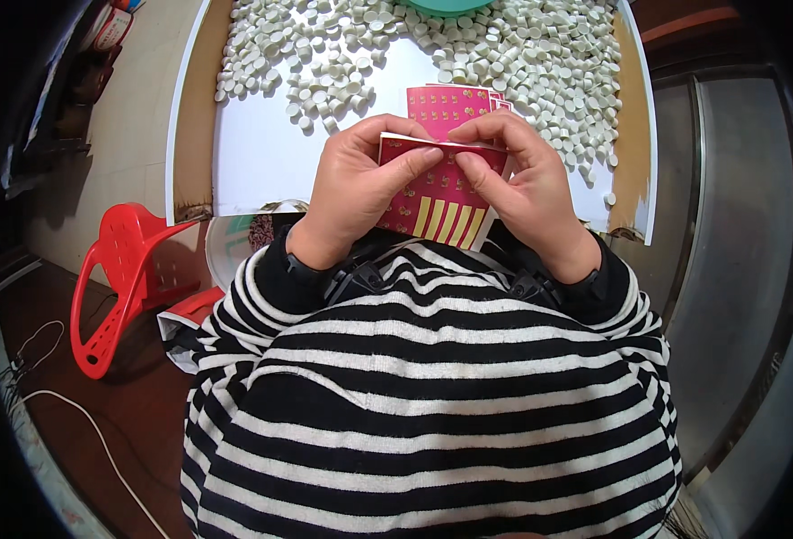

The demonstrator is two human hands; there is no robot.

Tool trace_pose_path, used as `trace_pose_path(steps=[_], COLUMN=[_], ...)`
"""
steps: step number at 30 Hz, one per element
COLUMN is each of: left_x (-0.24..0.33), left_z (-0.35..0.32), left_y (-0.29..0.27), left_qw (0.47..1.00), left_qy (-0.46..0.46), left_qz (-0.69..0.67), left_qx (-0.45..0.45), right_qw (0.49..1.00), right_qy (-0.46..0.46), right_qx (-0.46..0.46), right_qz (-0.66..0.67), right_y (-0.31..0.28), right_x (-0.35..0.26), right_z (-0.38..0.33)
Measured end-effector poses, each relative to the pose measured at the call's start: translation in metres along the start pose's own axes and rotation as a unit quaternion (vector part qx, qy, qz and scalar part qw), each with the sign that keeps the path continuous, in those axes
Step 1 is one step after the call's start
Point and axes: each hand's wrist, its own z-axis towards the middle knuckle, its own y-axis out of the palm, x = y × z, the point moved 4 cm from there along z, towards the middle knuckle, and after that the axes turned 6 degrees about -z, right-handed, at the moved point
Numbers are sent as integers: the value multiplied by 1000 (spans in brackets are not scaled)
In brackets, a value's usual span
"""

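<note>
Both hands hold up a magenta sticker sheet (429,184) with rows of small gold prints and several pale yellow strips at its lower end. My left hand (349,180) pinches the sheet's upper edge with thumb and fingers. Close beside it, my right hand (540,199) grips the same edge, its thumb near the left one. The fingertips behind the sheet are partly hidden. Just beyond, more magenta sheets (446,103) lie stacked on the white tabletop (257,166). Many small white caps (333,76) are strewn over the far part of the table.
A green bowl (450,5) shows at the top edge. Raised brown side walls (192,108) border the tabletop. To the left stands a red plastic chair (125,260), near a pale round tub (225,247). A white cable (100,431) runs over the floor; grey panels (742,180) stand at right.
</note>
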Motion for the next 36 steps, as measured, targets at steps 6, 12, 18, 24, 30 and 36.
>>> trace_pose_path(steps=[6, 12, 18, 24, 30, 36], left_x=[3, 3, 2, 4, 5, -1], left_z=[-2, -1, -1, 0, 0, 0], left_y=[2, 2, 2, 5, 4, 0], left_qw=[998, 999, 999, 997, 999, 1000], left_qy=[64, 42, 34, 75, 40, 9], left_qz=[-12, -5, -13, -26, 24, -16], left_qx=[-7, -21, -17, 15, -3, -4], right_qw=[999, 997, 998, 1000, 999, 995], right_qy=[-28, -60, -50, -8, -31, -98], right_qx=[3, 1, -2, -4, 7, 8], right_qz=[-15, -49, -40, -7, 9, -31], right_y=[-2, -2, -1, 1, 3, 2], right_x=[-6, -9, -8, -4, 0, -2], right_z=[0, 2, 4, 3, 4, 7])
